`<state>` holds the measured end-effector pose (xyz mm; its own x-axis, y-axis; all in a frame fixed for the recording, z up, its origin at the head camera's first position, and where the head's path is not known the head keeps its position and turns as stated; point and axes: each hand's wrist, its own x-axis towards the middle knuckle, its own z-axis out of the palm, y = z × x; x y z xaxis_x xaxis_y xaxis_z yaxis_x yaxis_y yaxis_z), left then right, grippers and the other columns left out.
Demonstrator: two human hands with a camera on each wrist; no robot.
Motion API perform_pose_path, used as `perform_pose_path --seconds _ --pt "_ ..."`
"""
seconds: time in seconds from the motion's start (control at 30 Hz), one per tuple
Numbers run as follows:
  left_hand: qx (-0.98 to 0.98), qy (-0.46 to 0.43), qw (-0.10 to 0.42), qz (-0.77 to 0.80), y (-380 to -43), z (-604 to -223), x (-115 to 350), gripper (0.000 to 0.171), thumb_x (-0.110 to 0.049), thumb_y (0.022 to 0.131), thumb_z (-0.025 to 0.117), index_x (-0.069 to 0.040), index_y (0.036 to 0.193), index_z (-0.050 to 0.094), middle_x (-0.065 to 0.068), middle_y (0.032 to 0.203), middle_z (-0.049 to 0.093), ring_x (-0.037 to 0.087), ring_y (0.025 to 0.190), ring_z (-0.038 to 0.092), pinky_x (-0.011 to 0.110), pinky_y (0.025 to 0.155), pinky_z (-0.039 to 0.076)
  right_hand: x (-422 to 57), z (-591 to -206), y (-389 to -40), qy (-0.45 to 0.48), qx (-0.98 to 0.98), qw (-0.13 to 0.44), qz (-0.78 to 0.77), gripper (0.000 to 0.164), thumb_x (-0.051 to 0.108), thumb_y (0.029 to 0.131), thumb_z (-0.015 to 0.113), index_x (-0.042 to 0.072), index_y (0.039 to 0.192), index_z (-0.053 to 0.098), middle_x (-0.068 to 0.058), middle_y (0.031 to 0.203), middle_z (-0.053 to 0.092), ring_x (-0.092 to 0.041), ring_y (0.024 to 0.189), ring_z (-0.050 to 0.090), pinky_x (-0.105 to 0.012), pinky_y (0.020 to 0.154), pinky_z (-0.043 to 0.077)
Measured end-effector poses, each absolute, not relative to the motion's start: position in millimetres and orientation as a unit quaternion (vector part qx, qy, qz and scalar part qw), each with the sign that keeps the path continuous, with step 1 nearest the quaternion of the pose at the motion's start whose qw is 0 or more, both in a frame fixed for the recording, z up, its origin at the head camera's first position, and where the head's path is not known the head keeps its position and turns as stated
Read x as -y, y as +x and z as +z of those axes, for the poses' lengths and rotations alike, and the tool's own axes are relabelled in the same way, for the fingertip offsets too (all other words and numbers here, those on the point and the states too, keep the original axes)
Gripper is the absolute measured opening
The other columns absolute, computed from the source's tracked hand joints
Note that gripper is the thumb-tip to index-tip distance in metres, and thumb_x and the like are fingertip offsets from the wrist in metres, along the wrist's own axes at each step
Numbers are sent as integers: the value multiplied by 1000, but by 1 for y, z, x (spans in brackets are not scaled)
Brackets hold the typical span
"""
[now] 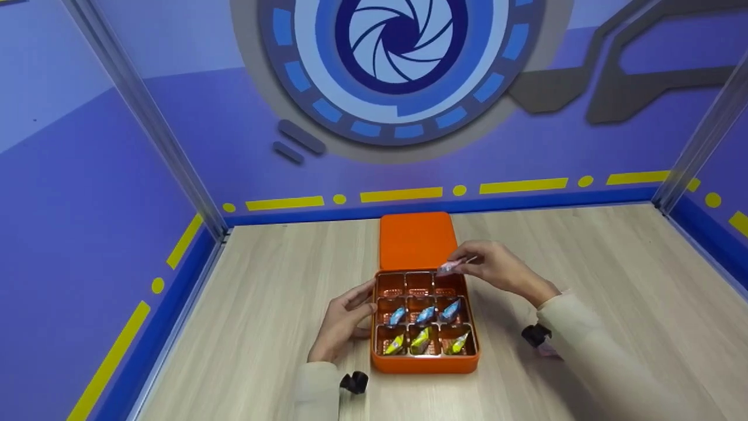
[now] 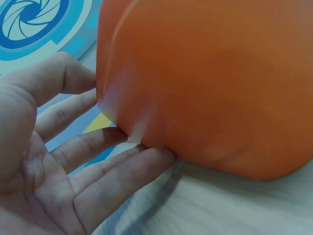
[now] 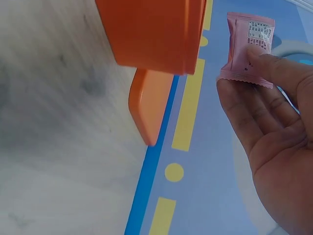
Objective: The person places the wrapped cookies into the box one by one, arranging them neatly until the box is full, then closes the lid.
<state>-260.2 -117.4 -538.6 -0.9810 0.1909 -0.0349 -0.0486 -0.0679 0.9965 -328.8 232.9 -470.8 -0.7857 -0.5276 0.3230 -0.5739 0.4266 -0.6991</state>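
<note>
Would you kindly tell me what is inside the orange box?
The orange box holds three yellow packets nearest and three blue packets behind them. The far compartments show none, though the pink packet in the right hand partly covers one. Whatever lies beneath the packets is hidden.

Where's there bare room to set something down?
Bare pale woodgrain table lies between the blue left wall and the left grip, and between the beige right sleeve and blue right wall. Inside the orange rectangular box, blue wrapped packets and yellow wrapped packets crowd two rows; the back row is bare, the right grip close by.
</note>
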Motion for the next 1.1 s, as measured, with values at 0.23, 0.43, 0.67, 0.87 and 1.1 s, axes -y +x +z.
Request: perform_pose_path --seconds 0.23,0.43,0.67,0.87,1.1 --pt "-682 53 85 724 -261 -538 118 58 -7 99 70 -12 155 57 16 157 53 30 130 63 45 66 65 -219 -473 -332 333 846 16 416 17 4 97 78 7 114 79 -5 108 76 -22 96 72 -38 87 62" --pt "-686 60 76 721 -261 -539 118 57 -6 99 70 -11 155 58 18 156 54 33 134 60 46 77 65 -208 -471 -332 336 847 1 412 17 6 97 78 9 114 79 -3 108 77 -22 97 72 -40 88 62" --pt "-683 54 80 724 -262 -540 118 57 -5 98 69 -11 154 58 18 156 54 33 135 59 47 75 65 -196 -467 -333 343 845 -4 410 17 8 98 78 10 114 79 -3 108 77 -22 97 71 -42 88 61" --pt "-675 51 89 730 -261 -538 117 59 -5 98 69 -11 156 57 19 157 53 33 129 63 49 71 65 -187 -464 -336 337 848 -14 410 15 8 99 76 10 114 79 -3 109 77 -24 100 71 -47 91 61" --pt "-682 51 81 726 -261 -538 118 59 -6 98 70 -12 155 57 17 156 53 33 134 60 48 69 65 -174 -457 -339 326 844 -38 423 16 10 99 77 11 115 78 0 109 77 -22 101 71 -47 93 60"
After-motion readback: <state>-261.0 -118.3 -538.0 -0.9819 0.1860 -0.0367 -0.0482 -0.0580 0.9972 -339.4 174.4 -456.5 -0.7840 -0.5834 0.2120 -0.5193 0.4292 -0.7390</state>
